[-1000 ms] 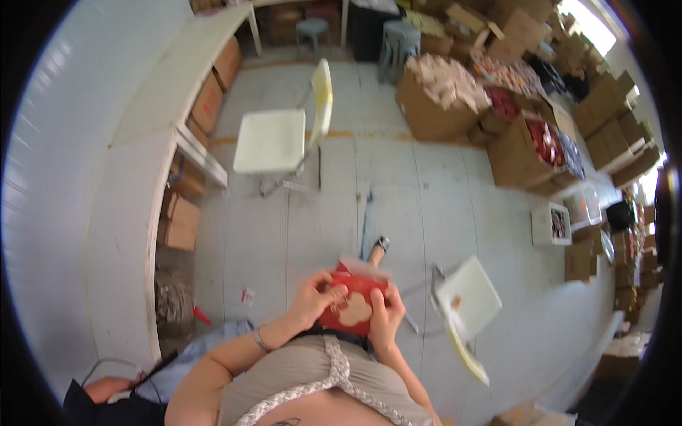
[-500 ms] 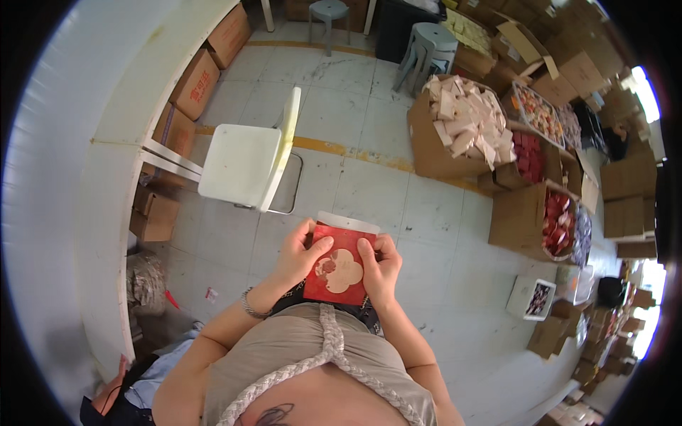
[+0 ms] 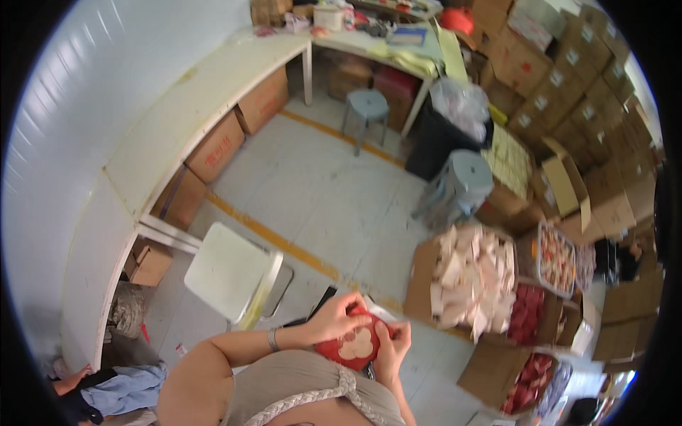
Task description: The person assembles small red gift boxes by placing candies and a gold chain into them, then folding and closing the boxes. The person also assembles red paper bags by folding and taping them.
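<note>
— While both hands are up at the chest, what are they holding?

— A flat red packet (image 3: 355,346) with a pale flower-shaped patch on its face. The left hand (image 3: 339,318) curls over its upper left edge, fingers closed on it; the right hand (image 3: 393,346) pinches its right edge, thumb on the front.

— Where does the packet sit in the room?

— In the air, close to the person's body, above the grey tiled floor (image 3: 312,192). It touches nothing but the two hands.

— What stands nearby?

— A white folding chair (image 3: 231,273) just to the left. To the right, an open cardboard box (image 3: 469,280) heaped with pale packets, and further boxes of red goods (image 3: 526,312) beside it. Well apart, a grey stool (image 3: 366,106) stands near a white desk (image 3: 177,121) along the wall, with brown cartons under it.

— Anything on the left wrist?

— A thin bracelet (image 3: 273,339).
</note>
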### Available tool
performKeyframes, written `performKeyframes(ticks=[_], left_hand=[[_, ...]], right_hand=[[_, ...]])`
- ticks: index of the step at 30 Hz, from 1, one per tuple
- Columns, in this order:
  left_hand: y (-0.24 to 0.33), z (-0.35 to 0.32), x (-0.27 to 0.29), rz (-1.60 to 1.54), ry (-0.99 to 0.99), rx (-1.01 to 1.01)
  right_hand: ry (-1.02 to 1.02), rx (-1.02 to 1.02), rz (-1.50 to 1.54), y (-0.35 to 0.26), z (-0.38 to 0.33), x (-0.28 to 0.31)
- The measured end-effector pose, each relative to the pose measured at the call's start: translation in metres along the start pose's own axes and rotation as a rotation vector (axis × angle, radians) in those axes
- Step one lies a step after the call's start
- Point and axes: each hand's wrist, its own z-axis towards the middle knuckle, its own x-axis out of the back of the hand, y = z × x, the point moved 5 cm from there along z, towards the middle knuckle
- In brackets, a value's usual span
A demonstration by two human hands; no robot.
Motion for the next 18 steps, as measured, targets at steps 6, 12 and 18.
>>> performKeyframes(ticks=[6, 12, 18], left_hand=[[0.016, 0.174, 0.074, -0.180, 0.141, -0.097], [0.065, 0.318, 0.182, -0.487, 0.274, 0.004], [0.077, 0.394, 0.321, -0.452, 0.427, 0.014]], right_hand=[[-0.144, 0.042, 0.248, -0.007, 0.186, -0.087], [-0.602, -0.441, 0.287, -0.040, 0.373, -0.211], [-1.054, -0.533, -0.133, -0.033, 0.505, -0.381]])
